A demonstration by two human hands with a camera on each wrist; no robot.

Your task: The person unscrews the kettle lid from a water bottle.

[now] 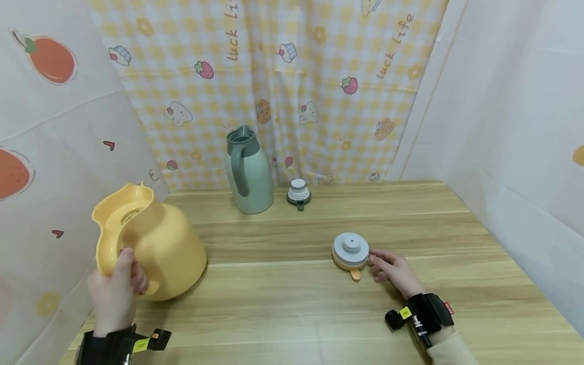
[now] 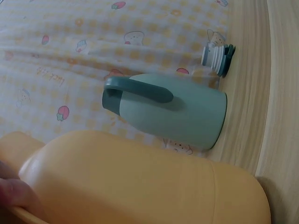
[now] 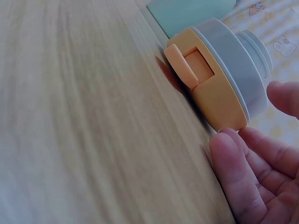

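Observation:
My left hand (image 1: 117, 286) grips the handle of a yellow jug (image 1: 166, 248) at the table's left edge. The jug has no lid and leans with its mouth to the upper left. One fingertip (image 2: 16, 193) shows on the yellow jug (image 2: 140, 182) in the left wrist view. My right hand (image 1: 390, 269) lies on the table, its loosely bent fingertips (image 3: 229, 149) at the right side of a yellow and grey lid (image 1: 350, 252) that lies upside down. The fingers are not closed round the lid (image 3: 219, 79).
A green jug (image 1: 248, 172) without a lid stands at the back by the checked curtain, and its green lid (image 1: 298, 193) lies just to its right. Cloth walls close in the wooden table (image 1: 283, 304) on the left, back and right.

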